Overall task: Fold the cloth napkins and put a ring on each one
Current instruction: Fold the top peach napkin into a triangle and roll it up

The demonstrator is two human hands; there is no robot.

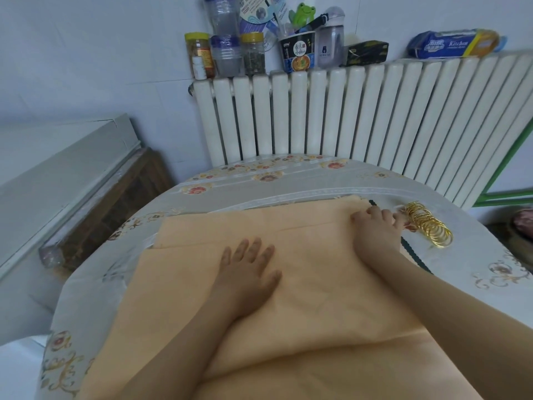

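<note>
While the left hand [249, 272] lies flat with fingers spread on the peach cloth napkin [317, 284] at the table's [288, 180] centre, the right hand [375, 226] grips the napkin's edge at two o'clock, fingers curled, touching gold rings [428, 225] piled just beyond.

The left hand [248, 272] lies flat mid-frame on the orange napkin [317, 284]. The right hand [375, 229] pinches its right edge, beside gold rings [427, 226].
</note>
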